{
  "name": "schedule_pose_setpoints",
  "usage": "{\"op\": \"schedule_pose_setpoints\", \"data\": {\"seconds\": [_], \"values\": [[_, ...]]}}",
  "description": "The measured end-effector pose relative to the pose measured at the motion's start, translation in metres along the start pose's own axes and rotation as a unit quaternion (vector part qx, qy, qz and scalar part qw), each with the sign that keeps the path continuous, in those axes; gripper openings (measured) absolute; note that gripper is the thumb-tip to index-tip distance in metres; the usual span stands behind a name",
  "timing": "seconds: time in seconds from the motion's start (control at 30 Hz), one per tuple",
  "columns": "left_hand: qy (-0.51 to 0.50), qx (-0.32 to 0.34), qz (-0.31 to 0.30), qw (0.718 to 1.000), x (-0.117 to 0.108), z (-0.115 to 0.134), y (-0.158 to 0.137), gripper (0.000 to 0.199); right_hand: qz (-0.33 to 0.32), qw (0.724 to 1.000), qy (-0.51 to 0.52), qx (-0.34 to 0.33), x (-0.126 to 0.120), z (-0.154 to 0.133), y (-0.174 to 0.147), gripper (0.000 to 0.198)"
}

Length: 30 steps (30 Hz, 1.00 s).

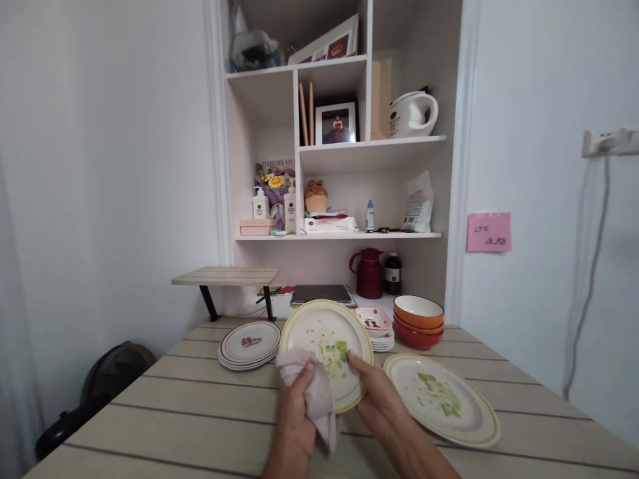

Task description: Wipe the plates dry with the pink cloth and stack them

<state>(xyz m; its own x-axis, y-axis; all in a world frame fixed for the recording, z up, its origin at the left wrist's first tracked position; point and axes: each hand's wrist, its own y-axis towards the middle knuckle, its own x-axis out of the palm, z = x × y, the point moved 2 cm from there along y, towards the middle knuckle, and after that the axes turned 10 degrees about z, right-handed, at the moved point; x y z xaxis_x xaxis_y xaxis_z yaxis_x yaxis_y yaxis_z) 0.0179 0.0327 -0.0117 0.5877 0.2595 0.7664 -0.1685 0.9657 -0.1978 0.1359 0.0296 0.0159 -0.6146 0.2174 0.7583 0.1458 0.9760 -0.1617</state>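
Note:
Between my hands a cream plate (319, 327) with a yellow rim and a green leaf pattern is tilted up above the table. My right hand (382, 399) grips its right edge, thumb on the face and fingers behind. A pinkish cloth (320, 402) is bunched in my left hand (295, 416), thumb on top, and lies against the plate's lower left edge. On the table to the right rests a larger oval plate (444, 399) with a matching pattern. Left of the held plate sits a stack of white plates (249, 342) with a red design.
Behind are stacked orange and red bowls (418, 322), small white and pink dishes (374, 320), a red jug (369, 274), a dark bottle (393, 274) and a dark laptop-like slab (321, 294). A small raised stand (224, 275) occupies the back left, below shelves (339, 236).

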Motion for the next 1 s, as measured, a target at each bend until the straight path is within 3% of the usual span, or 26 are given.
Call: {"op": "schedule_pose_setpoints", "data": {"seconds": [0.13,0.33,0.53,0.7,0.8,1.0], "values": [[0.065,0.072,-0.023,0.995,-0.001,0.014,0.001,0.047,-0.033,0.997,-0.062,-0.022,-0.010,-0.023,0.007,0.072],[0.137,0.103,-0.036,0.985,0.000,0.024,-0.004,0.053,-0.086,0.989,-0.115,-0.041,-0.010,-0.045,-0.003,0.081],[0.126,0.056,-0.050,0.989,-0.001,0.023,-0.003,0.053,-0.077,0.987,-0.133,-0.054,-0.009,-0.040,-0.003,0.072],[0.064,0.009,-0.037,0.997,-0.001,0.014,0.002,0.051,0.005,0.993,-0.077,-0.090,-0.010,-0.024,0.003,0.087],[0.021,-0.009,-0.018,1.000,0.000,0.010,0.003,0.050,0.024,0.993,-0.043,-0.108,-0.008,-0.015,0.000,0.093],[-0.010,-0.076,-0.033,0.997,0.007,-0.006,-0.008,0.046,0.030,0.990,0.024,-0.132,0.000,0.005,-0.010,0.086]]}}
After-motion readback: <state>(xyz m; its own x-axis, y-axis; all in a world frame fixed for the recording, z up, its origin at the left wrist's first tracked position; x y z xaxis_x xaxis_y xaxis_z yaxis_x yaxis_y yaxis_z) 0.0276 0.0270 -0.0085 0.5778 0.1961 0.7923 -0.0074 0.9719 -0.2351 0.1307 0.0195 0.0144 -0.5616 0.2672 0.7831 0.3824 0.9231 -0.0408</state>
